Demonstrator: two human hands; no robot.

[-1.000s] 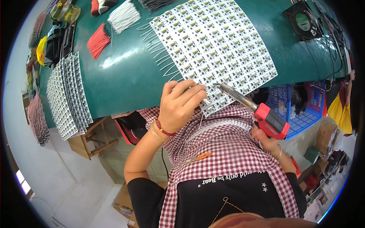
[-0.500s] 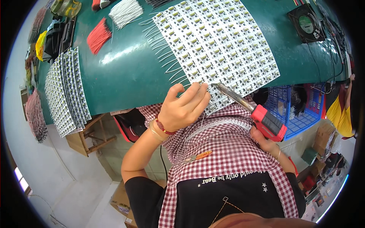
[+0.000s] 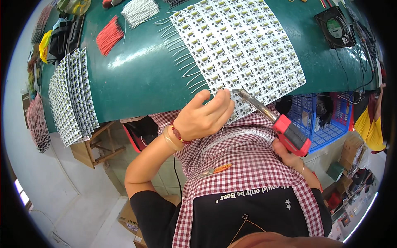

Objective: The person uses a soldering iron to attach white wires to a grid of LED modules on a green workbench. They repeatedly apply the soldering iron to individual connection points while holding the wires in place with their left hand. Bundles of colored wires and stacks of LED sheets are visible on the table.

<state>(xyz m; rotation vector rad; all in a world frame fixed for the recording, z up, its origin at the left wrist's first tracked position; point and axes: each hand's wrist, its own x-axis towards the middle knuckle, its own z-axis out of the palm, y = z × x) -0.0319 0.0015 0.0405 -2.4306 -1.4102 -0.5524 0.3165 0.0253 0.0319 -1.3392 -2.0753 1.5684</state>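
A large white sheet of small circuit boards point(image 3: 248, 45) lies on the green table, its near corner reaching over the front edge. Thin white wires point(image 3: 186, 68) stick out in a row from its left side. My left hand point(image 3: 206, 115) is closed in a pinch at the sheet's near left corner; a thin pale wire point(image 3: 222, 131) pokes out below it, and the fingertips hide the pinched part. My right hand point(image 3: 286, 153) grips the red and black handle of a soldering iron point(image 3: 291, 134). The iron's tip lies over the sheet, just right of my left fingertips.
A stack of similar board sheets point(image 3: 72, 99) lies at the table's left end. Bundles of red wires point(image 3: 110, 35) and white wires point(image 3: 139, 12) lie farther back. At the right stand a black fan point(image 3: 334, 26) and, below the table edge, a blue plastic basket point(image 3: 331, 134).
My left hand has shifted slightly right, and its elbow has swung outward to the left. The soldering iron stays nearly in place, its tip a little farther right.
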